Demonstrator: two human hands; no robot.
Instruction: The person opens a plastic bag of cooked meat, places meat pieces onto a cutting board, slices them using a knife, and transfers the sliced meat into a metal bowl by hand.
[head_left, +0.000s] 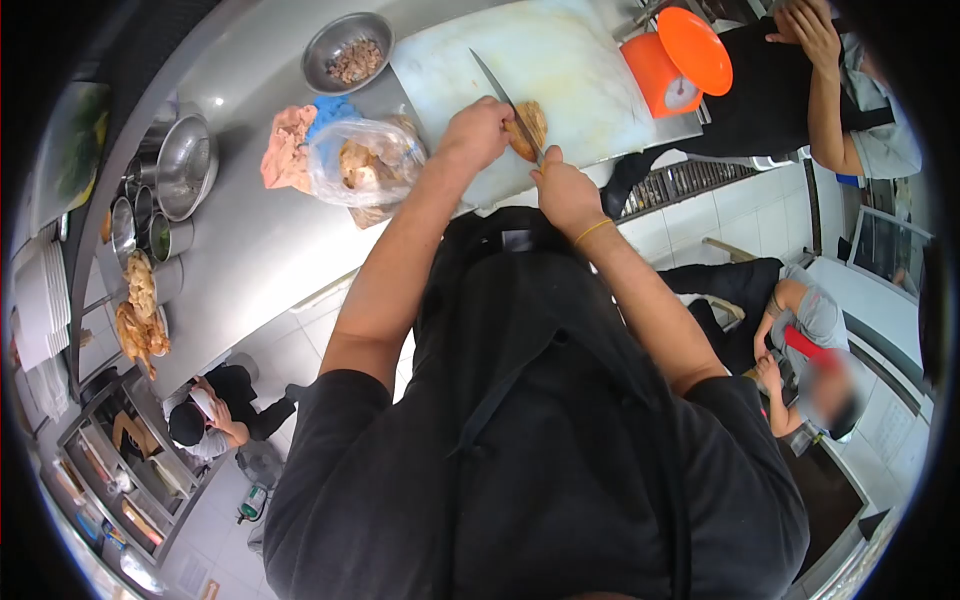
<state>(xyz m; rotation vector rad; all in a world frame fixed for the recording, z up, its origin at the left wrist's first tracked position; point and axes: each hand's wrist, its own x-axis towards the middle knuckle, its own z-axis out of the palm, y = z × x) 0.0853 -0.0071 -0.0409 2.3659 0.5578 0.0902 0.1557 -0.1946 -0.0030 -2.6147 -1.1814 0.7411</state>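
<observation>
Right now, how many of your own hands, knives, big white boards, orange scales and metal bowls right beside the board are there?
Own hands: 2 (left hand, right hand)
Knife: 1
White board: 1
Orange scale: 1
Metal bowl: 1
Total: 6

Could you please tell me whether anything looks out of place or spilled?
Nothing looks spilled. The browned chicken seems a little precarious, lying right at the left edge of the counter, its lower end possibly overhanging.
</observation>
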